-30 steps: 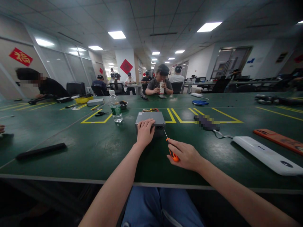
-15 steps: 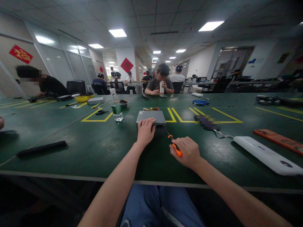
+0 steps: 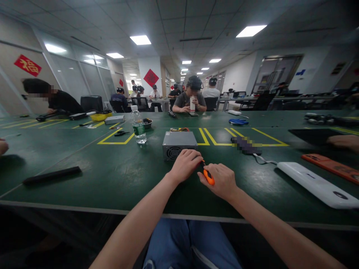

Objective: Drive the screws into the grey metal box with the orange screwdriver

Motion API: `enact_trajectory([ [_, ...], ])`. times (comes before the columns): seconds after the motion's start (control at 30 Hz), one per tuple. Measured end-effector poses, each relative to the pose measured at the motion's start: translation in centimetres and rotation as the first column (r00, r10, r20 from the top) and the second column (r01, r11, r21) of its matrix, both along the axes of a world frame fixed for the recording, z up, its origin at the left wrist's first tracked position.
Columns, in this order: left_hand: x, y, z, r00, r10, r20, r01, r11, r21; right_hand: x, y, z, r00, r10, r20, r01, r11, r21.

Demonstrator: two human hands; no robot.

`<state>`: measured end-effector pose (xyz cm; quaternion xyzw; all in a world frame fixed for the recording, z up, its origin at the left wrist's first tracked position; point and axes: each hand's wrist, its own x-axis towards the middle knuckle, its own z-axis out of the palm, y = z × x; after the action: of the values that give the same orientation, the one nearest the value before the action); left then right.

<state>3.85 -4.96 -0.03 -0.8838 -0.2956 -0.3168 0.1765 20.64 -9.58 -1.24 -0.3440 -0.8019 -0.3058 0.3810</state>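
A grey metal computer power supply (image 3: 180, 139) sits on the green table in front of me, its fan grille facing my side and some coloured wires behind it. My right hand (image 3: 220, 180) is closed round the orange and black handle of a screwdriver (image 3: 209, 177), just right of the box. At the front end of that handle are the fingertips of my left hand (image 3: 186, 164), bent together over the shaft. The left hand covers the shaft and tip, and also the front right part of the power supply.
A water bottle (image 3: 138, 127) stands left of the box. To the right lie a white power bank (image 3: 314, 183), an orange phone (image 3: 331, 167) and a dark flat object (image 3: 311, 136) beside another person's hand (image 3: 344, 142). A black bar (image 3: 53, 175) lies at left. A person (image 3: 192, 99) sits opposite.
My left hand has left the top of the power supply and moved right to the screwdriver's front end. A hand and a dark flat object have appeared at the right edge.
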Motion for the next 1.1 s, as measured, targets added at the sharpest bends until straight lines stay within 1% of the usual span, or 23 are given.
enact_trajectory([
  [0.13, 0.1, 0.5, -0.4, 0.999, -0.035, 0.018, 0.035, 0.999, -0.037, 0.3, -0.3, 0.2, 0.999, 0.014, 0.033, -0.014, 1.0, -0.006],
  [0.2, -0.2, 0.5, -0.3, 0.998, -0.044, 0.042, 0.046, 0.998, -0.045, 0.5, -0.5, 0.4, 0.992, 0.101, 0.077, -0.102, 0.995, 0.01],
  [0.3, -0.6, 0.3, -0.1, 0.996, -0.069, 0.051, 0.072, 0.996, -0.052, 0.9, -0.8, 0.6, 0.947, 0.248, 0.203, -0.254, 0.967, 0.0],
  [0.4, -1.0, 0.6, 0.2, 0.996, -0.085, 0.006, 0.085, 0.995, -0.05, 1.0, -0.8, 0.5, 0.929, 0.269, 0.254, -0.281, 0.96, 0.011],
  [0.43, -1.2, 0.8, 0.3, 0.998, -0.047, 0.033, 0.048, 0.998, -0.03, 1.0, -0.8, 0.5, 0.932, 0.266, 0.245, -0.28, 0.96, 0.022],
  [0.47, -1.3, 1.1, 0.3, 0.996, 0.028, 0.084, -0.027, 1.0, -0.015, 1.0, -0.7, 0.4, 0.936, 0.264, 0.234, -0.278, 0.96, 0.03],
  [0.57, -1.7, 2.1, 0.2, 0.956, 0.229, 0.185, -0.227, 0.973, -0.031, 0.8, -0.5, 0.4, 0.946, 0.257, 0.199, -0.272, 0.961, 0.054],
  [0.6, -1.8, 2.4, 0.1, 0.942, 0.273, 0.196, -0.27, 0.962, -0.046, 0.8, -0.6, 0.4, 0.95, 0.244, 0.193, -0.261, 0.963, 0.068],
  [0.67, -2.0, 2.8, -0.2, 0.93, 0.321, 0.181, -0.311, 0.947, -0.081, 0.7, -0.9, 0.5, 0.967, 0.181, 0.182, -0.2, 0.975, 0.095],
  [0.73, -2.1, 3.0, -0.4, 0.921, 0.34, 0.187, -0.326, 0.94, -0.104, 0.5, -1.6, 0.3, 0.985, 0.059, 0.163, -0.076, 0.993, 0.095],
  [0.8, -2.1, 3.1, -0.5, 0.916, 0.343, 0.206, -0.326, 0.939, -0.112, 0.2, -2.4, 0.0, 0.987, -0.091, 0.133, 0.087, 0.996, 0.035],
  [0.83, -2.1, 3.1, -0.5, 0.915, 0.34, 0.217, -0.322, 0.94, -0.113, 0.0, -2.7, -0.2, 0.984, -0.149, 0.094, 0.151, 0.988, -0.018],
  [0.87, -2.1, 3.1, -0.4, 0.915, 0.334, 0.224, -0.316, 0.942, -0.112, -0.3, -3.0, -0.4, 0.982, -0.185, 0.036, 0.188, 0.978, -0.09],
  [0.9, -2.1, 3.2, -0.4, 0.916, 0.329, 0.232, -0.31, 0.944, -0.113, -0.6, -3.2, -0.6, 0.977, -0.21, -0.047, 0.199, 0.963, -0.181],
  [0.93, -2.2, 3.2, -0.4, 0.918, 0.321, 0.234, -0.301, 0.947, -0.115, -0.9, -3.3, -0.6, 0.965, -0.218, -0.146, 0.169, 0.942, -0.29],
  [0.97, -2.2, 3.3, -0.4, 0.918, 0.316, 0.238, -0.296, 0.948, -0.118, -1.3, -3.3, -0.6, 0.939, -0.218, -0.267, 0.099, 0.912, -0.398],
  [1.0, -2.3, 3.3, -0.4, 0.92, 0.311, 0.24, -0.289, 0.949, -0.122, -1.8, -3.3, -0.5, 0.882, -0.225, -0.415, -0.015, 0.865, -0.501],
  [1.03, -2.4, 3.4, -0.4, 0.921, 0.307, 0.242, -0.283, 0.951, -0.127, -2.2, -3.2, -0.4, 0.774, -0.246, -0.584, -0.187, 0.791, -0.582],
  [1.07, -2.4, 3.4, -0.3, 0.922, 0.303, 0.242, -0.278, 0.951, -0.132, -2.7, -3.1, -0.2, 0.6, -0.3, -0.741, -0.422, 0.669, -0.612],
  [1.1, -2.5, 3.5, -0.3, 0.923, 0.301, 0.241, -0.274, 0.952, -0.139, -3.3, -3.0, -0.1, 0.375, -0.412, -0.831, -0.652, 0.52, -0.552],
])
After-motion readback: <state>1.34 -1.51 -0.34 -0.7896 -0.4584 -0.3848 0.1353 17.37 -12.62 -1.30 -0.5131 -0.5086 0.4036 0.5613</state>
